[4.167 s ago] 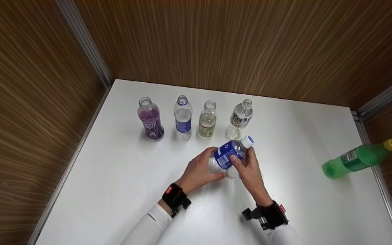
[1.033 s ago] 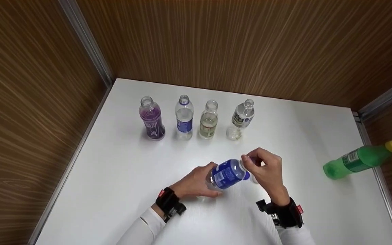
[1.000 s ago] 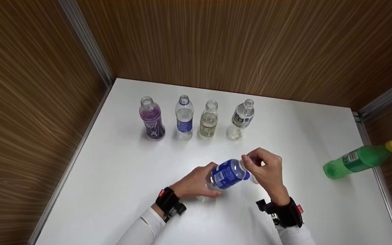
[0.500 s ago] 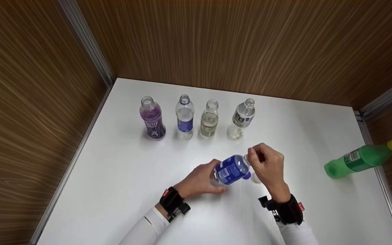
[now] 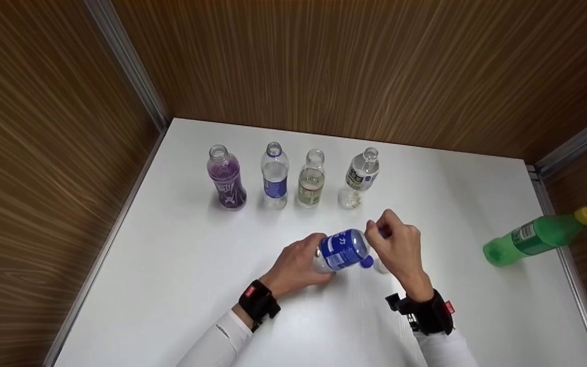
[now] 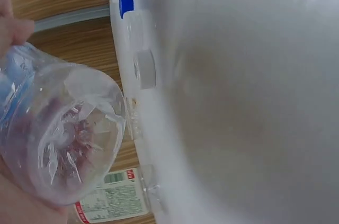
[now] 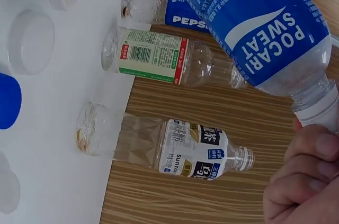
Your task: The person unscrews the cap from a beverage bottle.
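My left hand [image 5: 296, 265] grips a clear plastic Pocari Sweat bottle [image 5: 342, 250] with a blue label around its lower body. The bottle is tilted, its neck toward my right hand [image 5: 398, 247]. Curled right fingers pinch the white cap [image 7: 322, 112] at the bottle's neck; whether it is loosened I cannot tell. The left wrist view shows the bottle's base [image 6: 71, 142] close up. On the table beneath lie loose caps: a blue cap [image 5: 367, 261] and a white cap [image 5: 381, 266], with further white caps, one of them [image 6: 144, 69], in the left wrist view.
Behind stand uncapped bottles in a row: purple [image 5: 227, 178], Pepsi [image 5: 275, 178], a green-and-white-labelled one [image 5: 311, 181] and a Suntory tea bottle [image 5: 359, 178]. A green bottle with yellow cap [image 5: 538, 237] stands at right. Wood-grain panels [image 5: 324, 66] bound the white table [image 5: 171, 285].
Since the oldest frame, my right hand has gone from the bottle's body to its cap, and the loose caps came into view. Lately the bottle has turned slightly and its label shows differently.
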{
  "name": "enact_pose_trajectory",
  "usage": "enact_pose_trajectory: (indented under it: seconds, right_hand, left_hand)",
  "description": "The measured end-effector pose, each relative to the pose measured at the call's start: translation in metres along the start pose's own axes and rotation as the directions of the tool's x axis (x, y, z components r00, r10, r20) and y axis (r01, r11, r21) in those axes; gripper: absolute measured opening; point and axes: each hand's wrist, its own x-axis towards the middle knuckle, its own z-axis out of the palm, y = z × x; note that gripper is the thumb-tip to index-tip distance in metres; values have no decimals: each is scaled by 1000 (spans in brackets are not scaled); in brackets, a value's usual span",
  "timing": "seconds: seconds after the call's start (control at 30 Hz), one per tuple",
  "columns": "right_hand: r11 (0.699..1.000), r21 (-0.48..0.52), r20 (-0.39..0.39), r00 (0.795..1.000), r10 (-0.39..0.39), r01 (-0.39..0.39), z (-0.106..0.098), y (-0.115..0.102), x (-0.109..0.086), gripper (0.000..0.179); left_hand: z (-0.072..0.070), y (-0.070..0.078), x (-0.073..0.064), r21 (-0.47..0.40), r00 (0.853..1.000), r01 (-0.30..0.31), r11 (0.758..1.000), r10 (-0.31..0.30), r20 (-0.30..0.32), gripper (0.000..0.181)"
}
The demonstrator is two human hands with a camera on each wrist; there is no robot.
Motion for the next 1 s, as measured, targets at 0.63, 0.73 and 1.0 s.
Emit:
enact_pose_trajectory:
  seconds: [0.63,0.73,1.0]
  right_hand:
    - [950,290,15,992,-127,117,6,-9,-4,18]
    - [949,292,29,991,-134,119,5,-9,-3,16]
    - [989,150,102,994,-32,16,5,0,-6,5]
  left_hand:
    - [-10,-8,-7,-325,947,145,934,-36,320,73]
    - [-8,-9,-7,-347,951,155,925,-44,307,73]
    - [-4,-11,-7,-121,991,75,990,-60,122,74]
